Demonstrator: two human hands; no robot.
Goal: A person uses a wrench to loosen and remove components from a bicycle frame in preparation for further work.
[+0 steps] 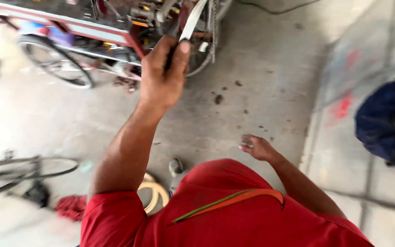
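Observation:
My left hand (161, 77) is raised in front of me, shut on a flat pale strip (193, 20) that sticks up past my thumb toward a red-framed cycle (110, 34). A thin chain (214, 32) hangs just right of the strip. My right hand (257, 147) hangs lower over the concrete floor, fingers loosely apart and dirty, holding nothing. My red shirt (225, 215) fills the bottom of the view.
A spoked wheel (56, 64) of the cycle is at upper left, and another wheel (24, 170) lies at the left edge. A red cloth (72, 206) and a cream ring (154, 192) lie by my left arm. A dark blue cloth (389, 119) sits at right on paving.

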